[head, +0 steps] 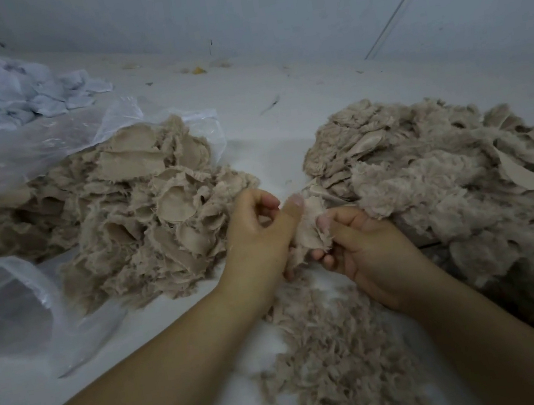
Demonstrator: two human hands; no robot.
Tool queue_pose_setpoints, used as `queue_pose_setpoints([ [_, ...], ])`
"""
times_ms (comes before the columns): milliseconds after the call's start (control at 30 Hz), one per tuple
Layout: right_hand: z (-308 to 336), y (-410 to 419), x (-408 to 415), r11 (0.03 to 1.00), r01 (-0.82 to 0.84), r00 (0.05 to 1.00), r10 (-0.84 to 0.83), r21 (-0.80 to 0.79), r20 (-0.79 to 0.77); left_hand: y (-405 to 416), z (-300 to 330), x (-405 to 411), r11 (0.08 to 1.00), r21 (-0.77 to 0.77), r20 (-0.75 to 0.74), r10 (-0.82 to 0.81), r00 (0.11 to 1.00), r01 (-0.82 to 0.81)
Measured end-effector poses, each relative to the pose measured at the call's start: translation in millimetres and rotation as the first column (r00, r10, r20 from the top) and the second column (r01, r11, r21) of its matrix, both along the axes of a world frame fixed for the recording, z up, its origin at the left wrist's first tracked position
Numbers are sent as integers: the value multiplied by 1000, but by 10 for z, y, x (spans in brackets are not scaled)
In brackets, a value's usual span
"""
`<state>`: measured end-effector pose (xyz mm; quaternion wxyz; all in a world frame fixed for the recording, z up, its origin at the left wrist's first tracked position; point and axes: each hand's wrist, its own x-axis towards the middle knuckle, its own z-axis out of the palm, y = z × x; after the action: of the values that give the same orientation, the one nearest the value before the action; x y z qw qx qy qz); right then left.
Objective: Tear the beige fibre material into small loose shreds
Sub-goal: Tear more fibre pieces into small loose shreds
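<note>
Hands meet mid-frame over white surface (273,118): left hand (256,235) and right hand (366,250) each pinch one beige fibre piece (309,227), fingers curled, thumbs up. Beige piles (141,207) flank; shreds (334,358) lie below wrists.

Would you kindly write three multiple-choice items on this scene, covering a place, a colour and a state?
1. Where do the small loose shreds lie?
A. under the wrists, toward the viewer
B. on the far wall
C. inside the bag

2. What colour is the far-left heap?
A. beige
B. pale bluish-white
C. black

3. What are the hands doing?
A. resting flat
B. both pinching one beige piece
C. lifting the bag

Answers: A, the small loose shreds spread there; B, the far-left heap is bluish-white; B, left hand and right hand pinch the beige piece.
</note>
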<state>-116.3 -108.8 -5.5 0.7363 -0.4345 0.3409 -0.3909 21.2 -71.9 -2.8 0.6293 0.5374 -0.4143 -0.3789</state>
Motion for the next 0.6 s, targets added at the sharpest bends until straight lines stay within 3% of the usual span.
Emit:
queue_pose_setpoints([
  [67, 28, -2, 20, 1000, -21, 1000, 21, 18, -10, -56, -34, 13, 989, 141, 4, -37, 999, 36],
  [167, 50, -14, 19, 996, 18, 1000, -19, 84, 8, -84, -37, 17, 992, 112, -64, -51, 997, 58],
  [367, -47, -15, -47, 977, -64, 951, -2, -202, -310, -46, -43, -2, 998, 48, -46, -25, 999, 28],
  [600, -38, -50, -50, 996, 86, 990, -89, -34, -111, -52, -35, 57, 996, -13, -162, 89, 983, -92],
])
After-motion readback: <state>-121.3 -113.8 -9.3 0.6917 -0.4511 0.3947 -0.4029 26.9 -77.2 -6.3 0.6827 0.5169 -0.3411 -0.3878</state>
